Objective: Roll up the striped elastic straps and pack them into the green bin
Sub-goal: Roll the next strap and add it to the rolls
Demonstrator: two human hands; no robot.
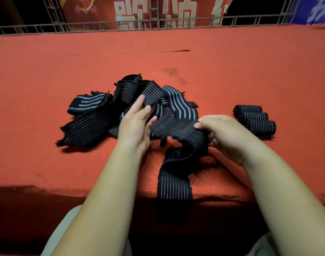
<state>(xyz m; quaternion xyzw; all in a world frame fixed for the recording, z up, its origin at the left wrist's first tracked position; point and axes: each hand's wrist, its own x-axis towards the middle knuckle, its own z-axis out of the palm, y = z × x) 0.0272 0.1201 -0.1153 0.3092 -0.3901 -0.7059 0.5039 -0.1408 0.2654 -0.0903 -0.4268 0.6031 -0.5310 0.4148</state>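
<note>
Strap [174, 191]: I see one loose strap in hand; upper end raised over the table [231, 71], the rest trailing off the near edge
Right hand [224, 133]: thumb and curled fingers pinch the strap's dark end tab; looks like the start of a roll, no turns wound yet
Left hand [137, 124]: fingers straight, not clamped; rests against the strap just beside the pile
Rolls [256, 119]: three finished, side by side on the table, right of my hands
Pile [95, 122]: several straps unrolled, tangled together, middle of the table
Bin: not in view; I can't tell what is packed
Progress: early, I judge; three rolled, one starting, pile left; packing not yet shown
</note>
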